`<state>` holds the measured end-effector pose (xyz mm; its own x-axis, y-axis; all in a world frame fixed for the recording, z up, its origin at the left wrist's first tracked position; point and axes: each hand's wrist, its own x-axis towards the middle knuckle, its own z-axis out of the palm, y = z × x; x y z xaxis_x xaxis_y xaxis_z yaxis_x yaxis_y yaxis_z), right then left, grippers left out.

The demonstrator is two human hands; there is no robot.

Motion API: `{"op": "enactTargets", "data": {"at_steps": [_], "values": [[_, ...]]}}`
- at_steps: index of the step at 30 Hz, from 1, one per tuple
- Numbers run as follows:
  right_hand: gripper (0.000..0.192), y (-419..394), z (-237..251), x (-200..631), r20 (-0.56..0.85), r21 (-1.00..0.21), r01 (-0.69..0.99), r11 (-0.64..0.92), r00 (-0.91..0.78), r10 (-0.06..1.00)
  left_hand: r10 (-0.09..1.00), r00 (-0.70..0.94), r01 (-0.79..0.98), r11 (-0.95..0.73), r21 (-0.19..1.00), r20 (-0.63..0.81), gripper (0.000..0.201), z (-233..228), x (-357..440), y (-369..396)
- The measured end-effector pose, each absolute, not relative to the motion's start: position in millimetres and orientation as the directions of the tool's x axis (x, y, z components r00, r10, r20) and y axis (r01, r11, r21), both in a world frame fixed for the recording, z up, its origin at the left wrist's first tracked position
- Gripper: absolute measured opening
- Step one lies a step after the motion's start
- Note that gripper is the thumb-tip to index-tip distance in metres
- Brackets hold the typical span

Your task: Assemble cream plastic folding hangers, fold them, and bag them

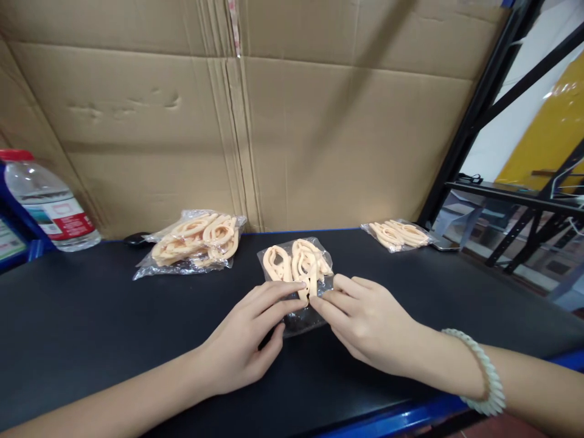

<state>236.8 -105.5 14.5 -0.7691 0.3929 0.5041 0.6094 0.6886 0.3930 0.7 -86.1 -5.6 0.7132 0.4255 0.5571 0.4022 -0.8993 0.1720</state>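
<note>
Several cream-coloured, loop-shaped flat pieces point(277, 263) lie on a clear plastic bag point(296, 325) in front of me; I cannot tell which are inside it. One smaller piece point(312, 286) stands out nearest me, with small dark holes in its end. My left hand point(249, 340) reaches in from the left with fingers stretched out, fingertips touching that piece and the thumb apart. From the right, my right hand point(365, 319) has curled fingers, thumb and index pinching the piece's near end. A pale beaded bracelet point(486, 371) circles the right wrist.
A fuller bag of similar pieces point(201, 240) sits back left, and a smaller bag point(396, 235) back right beside a phone-like object point(444, 243). A water bottle point(50, 204) stands far left. Cardboard point(347, 140) walls the back of the black table point(91, 328).
</note>
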Motion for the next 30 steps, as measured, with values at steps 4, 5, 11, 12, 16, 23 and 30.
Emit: {"op": "enactTargets", "data": {"at_steps": [4, 5, 11, 12, 16, 23, 30], "values": [[0.018, -98, 18, 247, 0.521, 0.374, 0.621, 0.689, -0.755, 0.397, 0.475, 0.673, 0.458, -0.870, 0.184, 0.567, 0.038, -4, 1, -87], [0.019, -94, 17, 248, 0.521, 0.386, 0.634, 0.671, -0.750, 0.409, 0.480, 0.669, 0.464, -0.866, 0.185, 0.568, 0.038, -3, 1, -87], [0.014, -61, 16, 250, 0.475, 0.305, 0.791, 0.530, -0.609, 0.636, 0.478, 0.693, 0.479, -0.865, 0.151, 0.540, 0.049, -5, 2, -85], [0.014, -57, 15, 251, 0.473, 0.274, 0.805, 0.526, -0.589, 0.655, 0.485, 0.697, 0.488, -0.861, 0.145, 0.529, 0.051, -5, 3, -85], [0.021, -49, 10, 258, 0.580, -0.006, 0.844, 0.537, -0.434, 0.689, 0.531, 0.700, 0.521, -0.837, 0.167, 0.478, 0.058, -5, 2, -83], [0.023, -52, 4, 263, 0.550, -0.571, 0.662, 0.486, -0.132, 0.825, 0.552, 0.600, 0.465, -0.830, 0.308, 0.579, 0.042, -2, -2, -82], [0.018, -73, 10, 260, 0.444, -0.170, 0.777, 0.607, -0.490, 0.751, 0.506, 0.490, 0.442, -0.846, 0.298, 0.709, 0.020, 1, 0, -83]]}}
